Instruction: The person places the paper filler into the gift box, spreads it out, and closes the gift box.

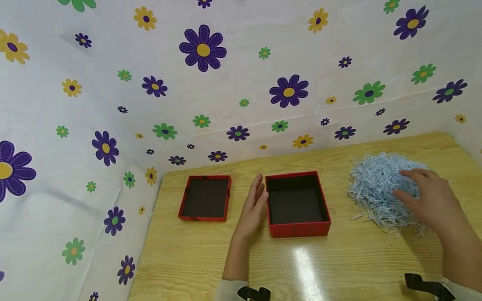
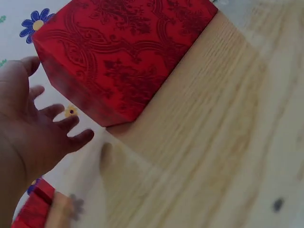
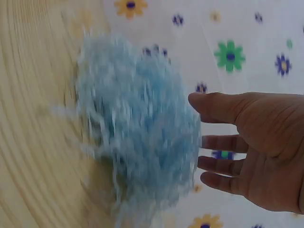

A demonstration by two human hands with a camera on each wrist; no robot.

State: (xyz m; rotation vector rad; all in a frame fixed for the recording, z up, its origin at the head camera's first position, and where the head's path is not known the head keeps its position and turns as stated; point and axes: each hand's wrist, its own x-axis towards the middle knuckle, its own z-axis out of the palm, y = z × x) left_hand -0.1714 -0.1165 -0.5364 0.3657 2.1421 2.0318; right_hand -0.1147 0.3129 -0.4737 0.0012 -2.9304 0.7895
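Head view showed the left hand's grip (image 1: pixel 250 212), fingers extended, just beside one red box (image 1: pixel 299 229), and the right hand's grip (image 1: pixel 437 200) spread wide at the right side of one shredded-paper heap (image 1: pixel 374 186). One shallow red lid (image 1: pixel 204 198) lay left of the box; tabletop (image 1: pixel 181 267) separated all three.

One left hand (image 1: pixel 250 211), one right hand (image 1: pixel 436 204), that makes the pair! Pale sleeves (image 1: pixel 232 300): two. Black straps (image 1: pixel 254 295): two as well, one per wrist. It's a single wooden table (image 1: pixel 181 267), and what a tally on it: one deep red box (image 1: pixel 300 230), one shallow red tray (image 1: pixel 204 199), so two in red! One heap of blue paper shreds (image 1: pixel 378 188), strands beyond counting. And the printed flowers (image 1: pixel 203 50)? Dozens, in three petal colours: purple, yellow, green!
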